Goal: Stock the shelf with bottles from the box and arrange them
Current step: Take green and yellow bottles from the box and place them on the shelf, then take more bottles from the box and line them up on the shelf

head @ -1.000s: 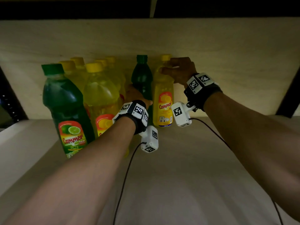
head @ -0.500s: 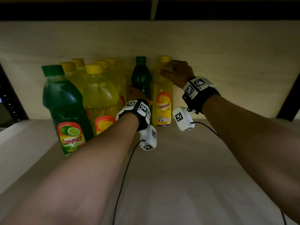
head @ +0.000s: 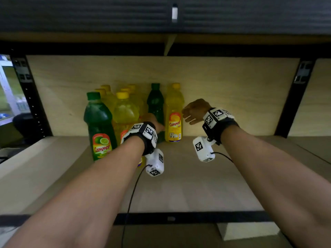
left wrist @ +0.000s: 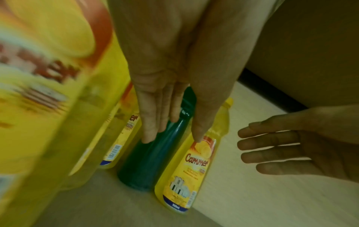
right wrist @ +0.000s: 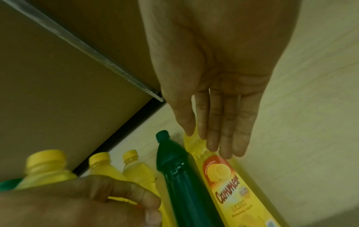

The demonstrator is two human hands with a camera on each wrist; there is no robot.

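Note:
A slim yellow bottle (head: 174, 113) stands at the back of the shelf, right of a dark green bottle (head: 155, 104). My right hand (head: 194, 111) hovers just right of the yellow bottle, fingers straight, holding nothing. In the right wrist view its fingertips (right wrist: 223, 147) are close to the yellow bottle's (right wrist: 233, 192) shoulder. My left hand (head: 152, 120) reaches in low beside the green bottle. In the left wrist view its straight fingers (left wrist: 153, 122) lie along the green bottle (left wrist: 147, 161), with the thumb over the yellow bottle (left wrist: 186, 169). Whether they press on it I cannot tell.
Several yellow bottles stand in rows left of the pair, fronted by a large green lime bottle (head: 99, 126) and a large yellow one (head: 125, 113). The bare shelf board (head: 206, 185) stretches right and forward. Black uprights (head: 32, 97) (head: 293, 104) frame the bay. The upper shelf hangs close above.
My right hand has let go of the yellow bottle's neck and dropped back to its right, fingers now straight. The left hand stays by the green bottle. My head has pulled back.

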